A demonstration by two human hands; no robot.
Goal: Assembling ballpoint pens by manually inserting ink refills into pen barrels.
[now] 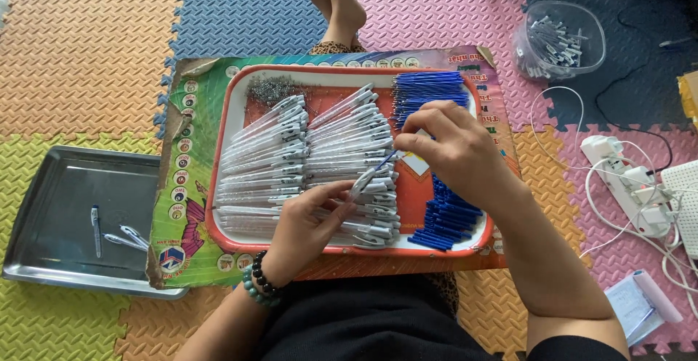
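Slim white pen barrel (363, 181), blue refill (385, 161)

Tray's near rim (291, 248) partly behind the left wrist.

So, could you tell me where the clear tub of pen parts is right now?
In the head view, the clear tub sits on the foam floor mat at upper right, beyond the red-rimmed tray and above the white power strip.

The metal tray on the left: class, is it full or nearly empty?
Nearly empty. The metal tray holds only a few pens; most of its grey bottom shows bare.
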